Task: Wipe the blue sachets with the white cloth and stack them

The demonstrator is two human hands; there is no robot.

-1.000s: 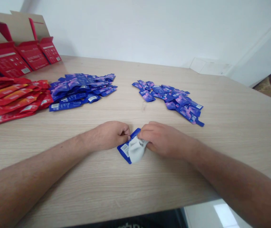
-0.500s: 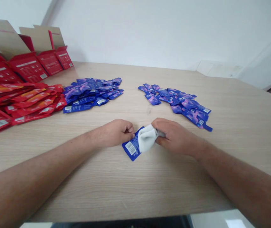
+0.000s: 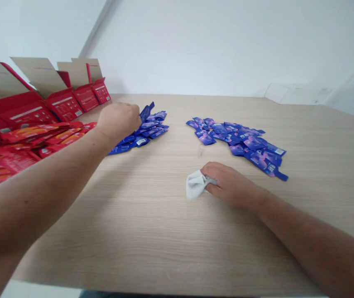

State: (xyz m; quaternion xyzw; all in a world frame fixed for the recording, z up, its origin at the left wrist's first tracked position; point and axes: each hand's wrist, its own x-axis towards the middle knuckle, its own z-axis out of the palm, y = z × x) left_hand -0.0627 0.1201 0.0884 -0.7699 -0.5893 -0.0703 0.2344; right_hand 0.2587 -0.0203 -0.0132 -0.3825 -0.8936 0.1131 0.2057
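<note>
My left hand [image 3: 119,119] is closed above the left pile of blue sachets [image 3: 152,129]. A blue sachet [image 3: 146,111] tilts up at its fingertips, and the hand hides much of the pile. Lower down and right of centre, my right hand [image 3: 231,184] grips a bunched white cloth [image 3: 194,185] close to the tabletop. A second pile of blue and purple sachets [image 3: 253,142] lies beyond the right hand, apart from it.
Red packets [image 3: 24,153] are heaped at the left, partly behind my left forearm. Behind them stands a row of red cardboard boxes [image 3: 63,105] with raised flaps. A white wall rises past the far edge of the wooden table [image 3: 164,231].
My left hand has moved from the middle of the table up and left to the left pile, and the blue sachet has left the middle. The right hand still holds the cloth.
</note>
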